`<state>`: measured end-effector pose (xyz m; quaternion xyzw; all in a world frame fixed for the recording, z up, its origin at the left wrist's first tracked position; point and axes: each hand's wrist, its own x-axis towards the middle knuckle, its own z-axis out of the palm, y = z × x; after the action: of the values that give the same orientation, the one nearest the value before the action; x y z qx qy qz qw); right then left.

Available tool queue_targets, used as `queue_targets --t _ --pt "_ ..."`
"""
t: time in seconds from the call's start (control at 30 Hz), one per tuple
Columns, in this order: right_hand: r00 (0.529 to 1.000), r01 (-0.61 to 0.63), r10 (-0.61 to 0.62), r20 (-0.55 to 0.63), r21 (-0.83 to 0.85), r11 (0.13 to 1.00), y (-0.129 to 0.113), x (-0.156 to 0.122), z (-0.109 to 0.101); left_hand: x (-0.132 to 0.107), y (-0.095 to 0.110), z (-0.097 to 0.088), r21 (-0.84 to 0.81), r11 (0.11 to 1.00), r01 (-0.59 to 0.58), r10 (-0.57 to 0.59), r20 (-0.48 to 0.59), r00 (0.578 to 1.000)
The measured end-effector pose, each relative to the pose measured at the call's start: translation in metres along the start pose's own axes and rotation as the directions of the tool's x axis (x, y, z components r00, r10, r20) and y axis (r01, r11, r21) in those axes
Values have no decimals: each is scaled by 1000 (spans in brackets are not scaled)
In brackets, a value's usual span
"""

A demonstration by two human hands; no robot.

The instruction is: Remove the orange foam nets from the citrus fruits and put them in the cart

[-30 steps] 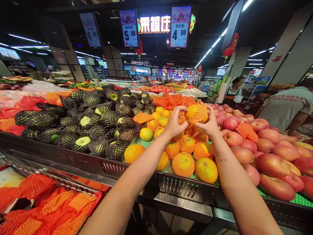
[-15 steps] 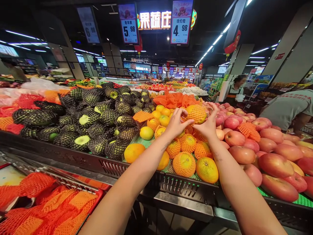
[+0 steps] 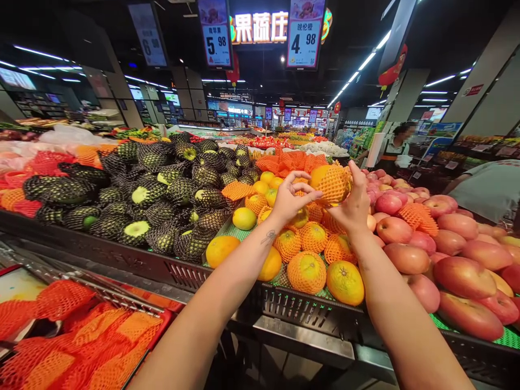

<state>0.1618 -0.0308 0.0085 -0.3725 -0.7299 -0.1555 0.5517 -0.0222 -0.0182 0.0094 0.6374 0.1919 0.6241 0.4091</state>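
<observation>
My right hand (image 3: 354,201) grips an orange (image 3: 330,183) wrapped in an orange foam net, lifted above the pile of oranges (image 3: 306,254). My left hand (image 3: 289,198) sits just left of it, thumb and fingers pinched on the net's edge. Several oranges below wear nets and a few are bare, lying on green matting in a black crate (image 3: 300,311).
Dark netted avocados (image 3: 162,200) fill the crate to the left and red apples (image 3: 447,260) the one to the right. A red basket of loose orange nets (image 3: 77,346) sits at lower left. Two people (image 3: 487,187) stand at the right. Price signs (image 3: 303,35) hang overhead.
Both hands have lifted the netted orange a little higher and turned it. The left hand's fingers have shifted to a pinch at the net's edge.
</observation>
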Motion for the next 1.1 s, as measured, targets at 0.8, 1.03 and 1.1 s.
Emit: queue_targets --t 0.8,1.03,1.1 --pt "969 172 -176 173 38 984 -30 8 -3 4 1 -8 -148 982 116 -110 45 993" --pt "962 86 -130 242 184 979 -24 13 -3 4 7 -8 208 975 74 -99 113 989" --pt "994 -19 -1 105 188 982 -13 11 0 4 27 -14 325 946 14 -33 52 998"
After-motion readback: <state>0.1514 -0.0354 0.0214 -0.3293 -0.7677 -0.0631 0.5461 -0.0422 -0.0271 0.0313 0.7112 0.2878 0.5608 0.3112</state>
